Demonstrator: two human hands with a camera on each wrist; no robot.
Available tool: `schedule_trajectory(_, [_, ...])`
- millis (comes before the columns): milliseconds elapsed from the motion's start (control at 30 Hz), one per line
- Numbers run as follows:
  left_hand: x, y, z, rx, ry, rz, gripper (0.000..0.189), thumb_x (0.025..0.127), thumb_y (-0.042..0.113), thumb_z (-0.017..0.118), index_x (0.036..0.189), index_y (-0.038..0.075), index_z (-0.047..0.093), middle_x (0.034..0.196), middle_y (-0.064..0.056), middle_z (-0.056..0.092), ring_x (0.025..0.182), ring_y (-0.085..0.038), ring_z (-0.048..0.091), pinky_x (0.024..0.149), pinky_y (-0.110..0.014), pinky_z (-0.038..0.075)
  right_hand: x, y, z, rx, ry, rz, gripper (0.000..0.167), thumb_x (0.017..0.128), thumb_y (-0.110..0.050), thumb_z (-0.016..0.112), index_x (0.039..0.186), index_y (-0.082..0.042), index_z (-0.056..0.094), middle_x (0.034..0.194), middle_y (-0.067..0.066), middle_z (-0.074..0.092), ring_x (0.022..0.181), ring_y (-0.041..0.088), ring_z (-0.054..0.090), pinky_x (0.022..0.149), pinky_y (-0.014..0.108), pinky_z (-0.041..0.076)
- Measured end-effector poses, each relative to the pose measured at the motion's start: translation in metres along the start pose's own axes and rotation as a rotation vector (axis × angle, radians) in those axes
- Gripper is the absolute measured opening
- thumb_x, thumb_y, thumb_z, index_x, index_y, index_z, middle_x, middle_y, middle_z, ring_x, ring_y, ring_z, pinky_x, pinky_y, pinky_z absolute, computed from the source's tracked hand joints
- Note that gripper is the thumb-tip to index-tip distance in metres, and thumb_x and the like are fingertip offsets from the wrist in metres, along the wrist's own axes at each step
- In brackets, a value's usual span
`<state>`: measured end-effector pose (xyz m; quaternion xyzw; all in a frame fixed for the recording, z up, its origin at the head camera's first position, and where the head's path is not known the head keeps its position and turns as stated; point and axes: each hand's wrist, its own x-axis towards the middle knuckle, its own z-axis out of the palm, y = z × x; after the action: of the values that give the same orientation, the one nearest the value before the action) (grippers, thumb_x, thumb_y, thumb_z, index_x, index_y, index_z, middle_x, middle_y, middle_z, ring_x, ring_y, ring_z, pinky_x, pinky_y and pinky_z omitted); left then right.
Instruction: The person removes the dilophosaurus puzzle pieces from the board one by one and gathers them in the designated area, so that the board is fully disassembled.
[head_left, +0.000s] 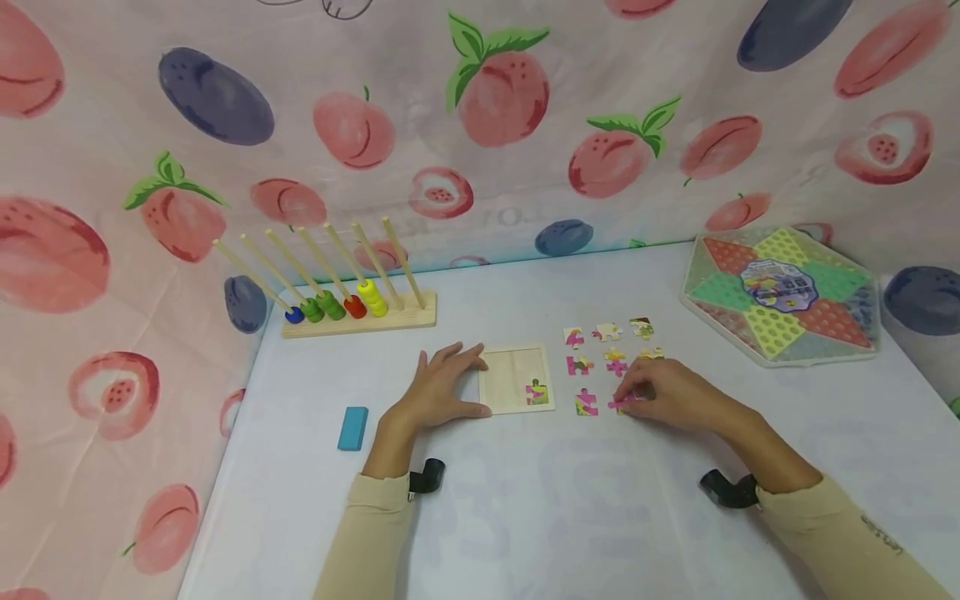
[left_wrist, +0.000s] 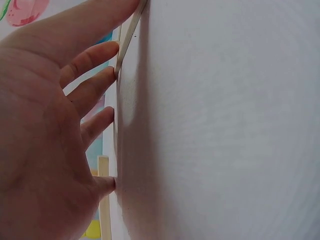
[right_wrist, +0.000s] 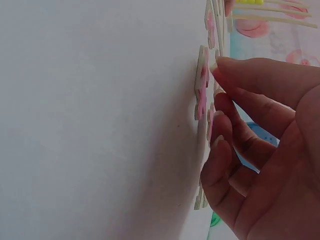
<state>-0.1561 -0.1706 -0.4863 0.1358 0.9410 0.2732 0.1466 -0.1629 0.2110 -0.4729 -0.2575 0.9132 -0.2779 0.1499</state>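
Observation:
A shallow wooden puzzle tray (head_left: 504, 379) lies on the table with one pink-and-green jigsaw piece (head_left: 537, 392) in its near right corner. My left hand (head_left: 438, 392) is spread along the tray's left side, thumb at the near corner and fingertips at the rim (left_wrist: 131, 35). To the tray's right, loose jigsaw pieces (head_left: 587, 402) are laid out in rows. My right hand (head_left: 667, 396) pinches a pink puzzle piece (right_wrist: 202, 82) of the nearest row between thumb and bent fingers, low over the table. That hand covers part of the piece in the head view.
A blue block (head_left: 352, 428) lies left of my left hand. Behind it stands a wooden peg rack (head_left: 360, 325) with coloured beads. At the back right is a star-patterned board game box (head_left: 783, 296). A fruit-print cloth (head_left: 495, 192) hangs along the table's back and left.

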Motion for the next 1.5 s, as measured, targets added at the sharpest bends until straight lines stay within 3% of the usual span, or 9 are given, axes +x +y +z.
schedule_trajectory(233, [-0.002, 0.0, 0.0, -0.009, 0.016, 0.006, 0.064, 0.077, 0.038, 0.089, 0.133, 0.024, 0.063, 0.165, 0.006, 0.04, 0.16, -0.027, 0.022, 0.126, -0.07, -0.003, 0.014, -0.015, -0.002, 0.037, 0.027, 0.024, 0.029, 0.086, -0.02, 0.081, 0.113, -0.014, 0.072, 0.1, -0.003, 0.07, 0.091, 0.013, 0.056, 0.076, 0.021, 0.051])
schedule_trajectory(400, [-0.002, -0.002, 0.001, -0.014, 0.004, 0.011, 0.064, 0.077, 0.039, 0.089, 0.134, 0.025, 0.063, 0.166, 0.006, 0.039, 0.16, -0.028, 0.021, 0.126, -0.071, -0.004, 0.03, -0.031, 0.0, 0.007, 0.01, 0.009, 0.033, 0.087, -0.021, 0.081, 0.117, -0.013, 0.072, 0.107, -0.001, 0.074, 0.097, 0.018, 0.061, 0.083, 0.029, 0.055])
schedule_trajectory(500, [-0.001, -0.002, 0.001, -0.01, 0.003, 0.014, 0.065, 0.077, 0.04, 0.089, 0.135, 0.025, 0.062, 0.165, 0.006, 0.04, 0.16, -0.027, 0.021, 0.126, -0.07, -0.004, 0.041, -0.041, 0.001, -0.027, -0.006, -0.016, 0.033, 0.086, -0.022, 0.082, 0.117, -0.015, 0.073, 0.108, -0.001, 0.075, 0.099, 0.019, 0.063, 0.086, 0.032, 0.054])
schedule_trajectory(733, [-0.002, -0.001, -0.001, -0.012, 0.004, 0.023, 0.065, 0.077, 0.039, 0.089, 0.135, 0.025, 0.063, 0.165, 0.005, 0.041, 0.16, -0.027, 0.02, 0.125, -0.071, -0.005, 0.065, -0.063, 0.006, -0.076, -0.082, -0.022, 0.038, 0.084, -0.025, 0.084, 0.121, -0.02, 0.074, 0.093, -0.002, 0.068, 0.088, 0.016, 0.053, 0.074, 0.026, 0.045])
schedule_trajectory(867, [-0.002, -0.001, -0.003, -0.015, 0.001, 0.021, 0.066, 0.077, 0.039, 0.089, 0.135, 0.025, 0.062, 0.165, 0.005, 0.041, 0.161, -0.027, 0.02, 0.126, -0.07, -0.005, 0.075, -0.069, 0.01, -0.087, -0.117, -0.06, 0.041, 0.083, -0.025, 0.085, 0.122, -0.02, 0.073, 0.108, -0.002, 0.072, 0.091, 0.016, 0.053, 0.077, 0.028, 0.047])
schedule_trajectory(967, [-0.002, 0.0, -0.004, -0.017, 0.001, 0.021, 0.066, 0.077, 0.039, 0.089, 0.136, 0.025, 0.062, 0.165, 0.005, 0.041, 0.161, -0.027, 0.02, 0.126, -0.07, -0.005, 0.079, -0.072, 0.014, -0.086, -0.132, -0.093, 0.043, 0.083, -0.024, 0.085, 0.123, -0.019, 0.072, 0.124, -0.002, 0.073, 0.103, 0.018, 0.059, 0.09, 0.035, 0.053])
schedule_trajectory(1100, [-0.001, 0.0, -0.004, -0.015, 0.002, 0.021, 0.065, 0.077, 0.039, 0.089, 0.135, 0.025, 0.063, 0.165, 0.005, 0.041, 0.161, -0.028, 0.02, 0.126, -0.07, -0.005, 0.083, -0.075, 0.018, -0.086, -0.156, -0.104, 0.046, 0.082, -0.023, 0.086, 0.125, -0.017, 0.071, 0.13, 0.001, 0.07, 0.12, 0.022, 0.061, 0.105, 0.044, 0.051])
schedule_trajectory(1500, [-0.001, -0.002, -0.004, -0.009, -0.002, 0.024, 0.064, 0.077, 0.04, 0.088, 0.134, 0.026, 0.062, 0.165, 0.006, 0.04, 0.16, -0.028, 0.02, 0.125, -0.071, -0.004, 0.089, -0.085, 0.031, -0.128, -0.18, -0.032, 0.041, 0.08, -0.024, 0.088, 0.119, -0.021, 0.075, 0.121, -0.003, 0.072, 0.112, 0.017, 0.059, 0.101, 0.039, 0.055])
